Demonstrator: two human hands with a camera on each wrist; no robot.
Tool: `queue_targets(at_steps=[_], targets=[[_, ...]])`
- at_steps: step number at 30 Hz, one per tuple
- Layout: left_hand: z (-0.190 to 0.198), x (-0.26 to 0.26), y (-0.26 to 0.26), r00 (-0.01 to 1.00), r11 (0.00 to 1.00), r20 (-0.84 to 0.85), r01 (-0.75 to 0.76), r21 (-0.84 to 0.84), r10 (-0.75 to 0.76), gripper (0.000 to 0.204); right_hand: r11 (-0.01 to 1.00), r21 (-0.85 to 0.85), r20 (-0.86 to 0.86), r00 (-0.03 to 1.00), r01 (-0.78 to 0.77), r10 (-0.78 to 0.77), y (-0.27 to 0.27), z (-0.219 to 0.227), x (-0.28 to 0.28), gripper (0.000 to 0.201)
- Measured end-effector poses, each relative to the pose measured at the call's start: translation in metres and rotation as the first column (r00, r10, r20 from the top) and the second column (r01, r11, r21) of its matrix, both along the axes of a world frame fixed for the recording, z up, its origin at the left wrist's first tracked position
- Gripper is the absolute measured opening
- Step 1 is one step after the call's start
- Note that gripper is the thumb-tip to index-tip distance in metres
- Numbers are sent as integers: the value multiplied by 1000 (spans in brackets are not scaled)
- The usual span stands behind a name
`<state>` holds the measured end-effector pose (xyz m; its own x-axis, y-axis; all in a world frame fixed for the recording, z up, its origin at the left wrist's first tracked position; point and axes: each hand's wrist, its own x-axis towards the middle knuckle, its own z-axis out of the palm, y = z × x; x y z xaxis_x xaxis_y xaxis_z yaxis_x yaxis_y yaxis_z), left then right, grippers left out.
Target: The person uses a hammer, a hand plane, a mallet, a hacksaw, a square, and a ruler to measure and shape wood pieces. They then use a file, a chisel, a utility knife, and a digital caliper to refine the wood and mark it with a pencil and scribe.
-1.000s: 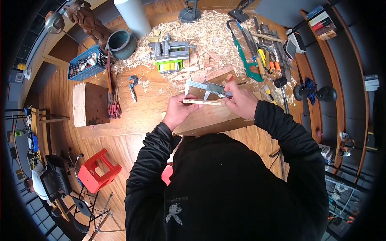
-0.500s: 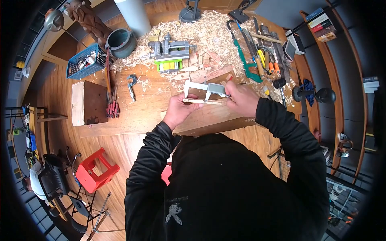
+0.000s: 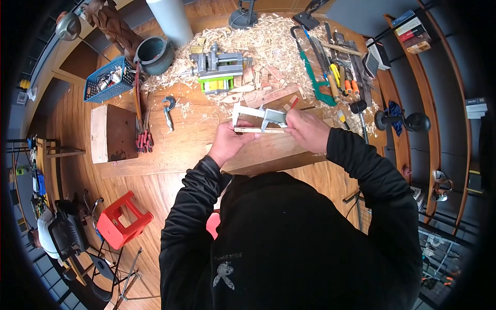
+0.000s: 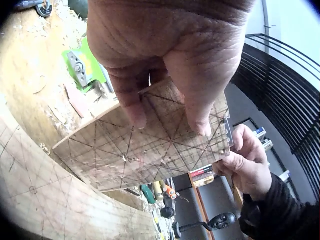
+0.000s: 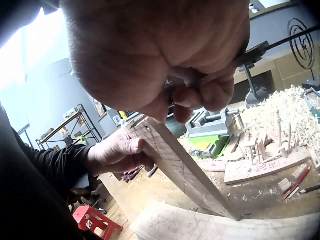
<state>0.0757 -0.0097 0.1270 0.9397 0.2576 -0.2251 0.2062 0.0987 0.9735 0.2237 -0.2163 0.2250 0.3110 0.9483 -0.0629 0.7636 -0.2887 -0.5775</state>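
My left hand (image 3: 227, 145) grips a flat wooden board (image 4: 150, 145) covered in crossing pencil lines, tilted up above the bench. In the head view the board shows mostly as a pale edge. A digital caliper (image 3: 251, 111) lies along that edge, its jaws spread and pointing towards the board. The right hand (image 3: 311, 130) holds the caliper near its display, fingers curled round it close to the board's right end. Under both hands rests a larger curved wooden piece (image 4: 55, 205), also pencil-marked. In the right wrist view the palm hides the caliper.
A grey vise (image 3: 219, 63) stands among wood shavings (image 3: 274, 36). Saws, including a green-handled saw (image 3: 312, 77), and other hand tools lie at right. To the left are a clamp-like tool (image 3: 169, 111), red-handled tools (image 3: 144, 140), a wooden box (image 3: 114, 133) and a blue basket (image 3: 109, 80).
The caliper has shifted slightly left along the board, after its jaws spread a little wider. My right hand moved slightly left with it; the left hand keeps its grip on the board.
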Motion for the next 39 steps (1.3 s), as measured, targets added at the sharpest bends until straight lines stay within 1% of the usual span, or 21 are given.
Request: queue_targets(at_steps=[2, 5, 8, 13, 18, 20, 21, 23, 27, 29, 30, 32, 33, 35, 39], targets=[[1, 0, 2, 999, 1000, 38, -1, 18, 0, 26, 1000, -18, -17, 1000, 2, -2, 1, 0, 0, 19], [3, 0, 7, 999, 998, 26, 22, 53, -24, 25, 1000, -21, -54, 998, 18, -19, 3, -5, 2, 20], [2, 0, 9, 999, 998, 46, 24, 53, -27, 25, 1000, -21, -59, 998, 21, -22, 4, -6, 3, 19], [-6, 2, 12, 1000, 998, 26, 15, 68, -17, 25, 1000, 8, -12, 1000, -3, 3, 7, -9, 2, 18], [-3, 1, 13, 1000, 995, 24, 4, 104, -6, 25, 1000, 11, 11, 1000, -18, 18, 9, -10, 4, 19], [-2, 1, 12, 999, 998, 32, -4, 62, 2, 25, 993, -102, -13, 998, 52, -53, 8, -4, 3, 21], [-1, 1, 12, 999, 998, 37, -6, 60, 4, 25, 993, -104, -9, 999, 50, -51, 8, -5, 3, 21], [-2, 1, 12, 997, 998, 73, 4, 63, -8, 31, 992, -101, -7, 997, 78, -79, 7, -6, 3, 24], [-6, 1, 13, 997, 1000, 79, 8, 28, -10, 31, 988, -106, 15, 994, 109, -108, 7, 1, 2, 25], [-3, 1, 13, 998, 999, 56, 6, 54, -9, 25, 986, -106, 26, 991, 132, -130, 6, 1, 4, 26], [0, 1, 13, 998, 999, 59, 6, 54, -9, 25, 986, -106, 28, 991, 131, -129, 6, 1, 4, 26], [4, 1, 13, 998, 991, 53, 35, 129, -43, 26, 991, -79, 42, 994, 106, -103, 5, 0, 3, 25], [4, 2, 13, 998, 991, 55, 35, 128, -42, 26, 991, -80, 44, 994, 106, -103, 4, -2, 3, 25], [2, 3, 14, 996, 991, 77, 31, 130, -42, 30, 998, -40, 77, 996, 41, -38, 4, -4, 4, 24], [2, 3, 16, 997, 993, 50, 56, 105, -61, 32, 1000, -4, 70, 997, 24, -23, 6, -2, 6, 24]])
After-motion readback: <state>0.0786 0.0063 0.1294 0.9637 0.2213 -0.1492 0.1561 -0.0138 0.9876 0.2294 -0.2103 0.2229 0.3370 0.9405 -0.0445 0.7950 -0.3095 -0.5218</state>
